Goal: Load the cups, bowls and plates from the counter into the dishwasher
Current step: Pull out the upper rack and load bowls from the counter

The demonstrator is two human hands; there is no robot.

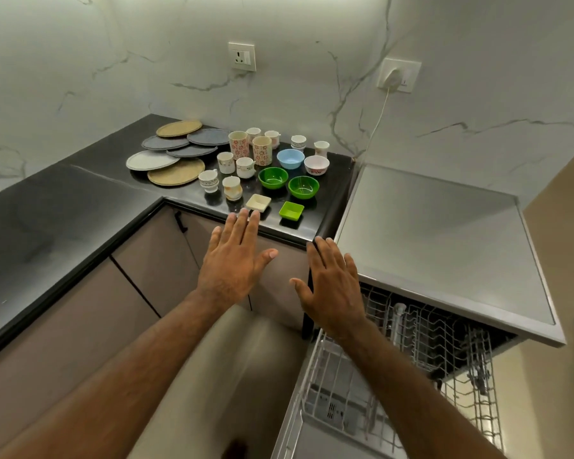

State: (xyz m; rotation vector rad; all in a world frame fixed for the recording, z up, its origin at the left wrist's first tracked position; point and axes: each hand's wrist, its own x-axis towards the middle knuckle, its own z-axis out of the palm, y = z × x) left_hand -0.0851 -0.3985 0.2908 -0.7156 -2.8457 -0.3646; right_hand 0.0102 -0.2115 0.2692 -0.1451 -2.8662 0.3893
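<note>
Dishes crowd the black counter point(80, 193). Several plates point(176, 150), grey, white and tan, overlap at the left. Several patterned cups point(246, 150) stand in the middle. To the right are two green bowls point(272, 177), a blue bowl point(290, 158) and a white patterned bowl point(316, 164). Near the front edge lie a cream square dish point(258, 203) and a green square dish point(291, 210). My left hand point(234, 260) hovers flat and empty just short of the cream dish. My right hand point(333, 286) is spread, empty, above the dishwasher's pulled-out wire rack point(411, 342).
The dishwasher stands open at the lower right under a steel top point(438, 233). A marble wall carries a socket point(242, 56) and a plugged-in adapter with a cord point(391, 77). Beige cabinet fronts point(153, 260) run below the L-shaped counter.
</note>
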